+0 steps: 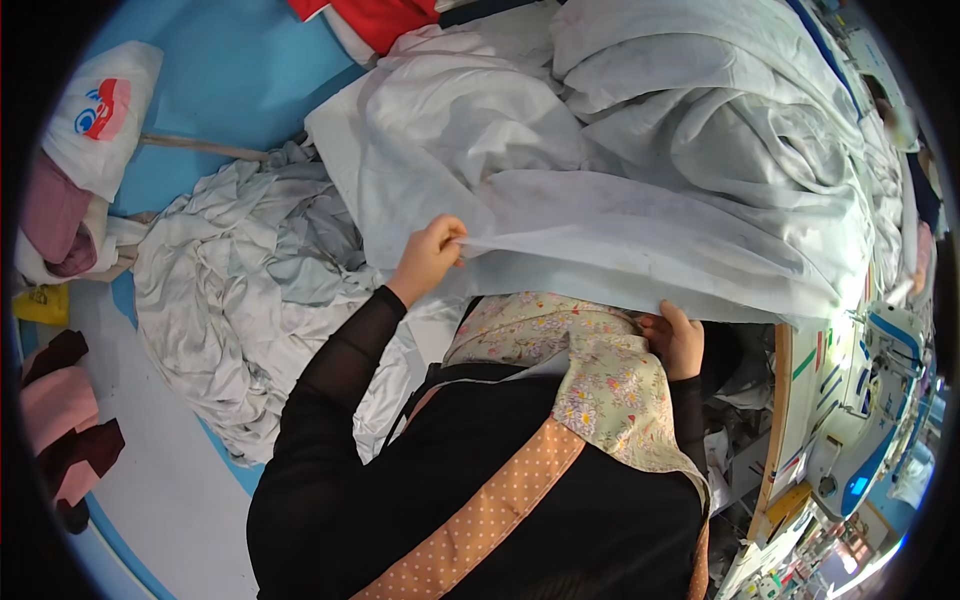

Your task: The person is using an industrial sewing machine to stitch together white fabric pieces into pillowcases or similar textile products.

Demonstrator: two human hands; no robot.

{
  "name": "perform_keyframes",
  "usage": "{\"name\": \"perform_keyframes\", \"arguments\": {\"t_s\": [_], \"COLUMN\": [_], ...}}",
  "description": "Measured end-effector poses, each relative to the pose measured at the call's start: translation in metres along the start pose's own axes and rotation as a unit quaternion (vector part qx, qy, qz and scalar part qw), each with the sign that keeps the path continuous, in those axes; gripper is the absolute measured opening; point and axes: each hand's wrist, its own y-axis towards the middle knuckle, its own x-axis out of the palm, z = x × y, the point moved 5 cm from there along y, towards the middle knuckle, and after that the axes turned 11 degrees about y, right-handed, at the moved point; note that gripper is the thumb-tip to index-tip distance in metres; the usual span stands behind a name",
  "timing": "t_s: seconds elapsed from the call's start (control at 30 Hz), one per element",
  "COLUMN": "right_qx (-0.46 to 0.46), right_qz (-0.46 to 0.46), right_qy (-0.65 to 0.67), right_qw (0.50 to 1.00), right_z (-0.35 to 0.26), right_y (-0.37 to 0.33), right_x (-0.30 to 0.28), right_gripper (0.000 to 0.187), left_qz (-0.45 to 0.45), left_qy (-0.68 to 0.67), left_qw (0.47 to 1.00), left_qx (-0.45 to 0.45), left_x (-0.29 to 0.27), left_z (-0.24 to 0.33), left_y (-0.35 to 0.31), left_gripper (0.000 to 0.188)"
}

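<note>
A broad sheet of thin white cloth (620, 225) stretches across in front of me, its near edge drawn into a long fold. My left hand (432, 258) is closed, pinching this edge between thumb and fingers and lifting it slightly. Lower and to the right, my right hand (676, 340) has its thumb on the same near edge; its curled fingers are partly hidden beside the floral apron (610, 390). Behind the fold, more of the white material is heaped in loose, rumpled layers.
Crumpled white cloth (235, 290) piles up at my left, over a blue surface. A white plastic bag (80, 150) and pink and dark pieces of cloth (65, 400) lie farther left. Red cloth (385, 22) shows at the top. Sewing machines (865, 430) line the right side.
</note>
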Motion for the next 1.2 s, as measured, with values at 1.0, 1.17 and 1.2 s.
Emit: {"name": "perform_keyframes", "arguments": {"t_s": [1.0,1.17,1.2], "right_qx": [-0.115,-0.475,-0.542], "right_qz": [-0.156,-0.127,-0.134], "right_qy": [-0.224,-0.427,-0.465], "right_qw": [0.955,0.759,0.687], "right_z": [-0.062,-0.142,-0.149], "right_y": [-0.054,-0.094,-0.101], "right_x": [0.039,0.071,0.079], "right_gripper": [0.022,0.024,0.024], "left_qz": [0.106,0.087,0.102], "left_qy": [0.393,0.447,0.463], "left_qw": [0.870,0.821,0.807], "left_qx": [0.276,0.345,0.353], "left_x": [-0.130,-0.173,-0.175], "left_z": [0.073,0.175,0.191], "left_y": [-0.032,-0.028,-0.030], "left_gripper": [0.017,0.021,0.019]}}
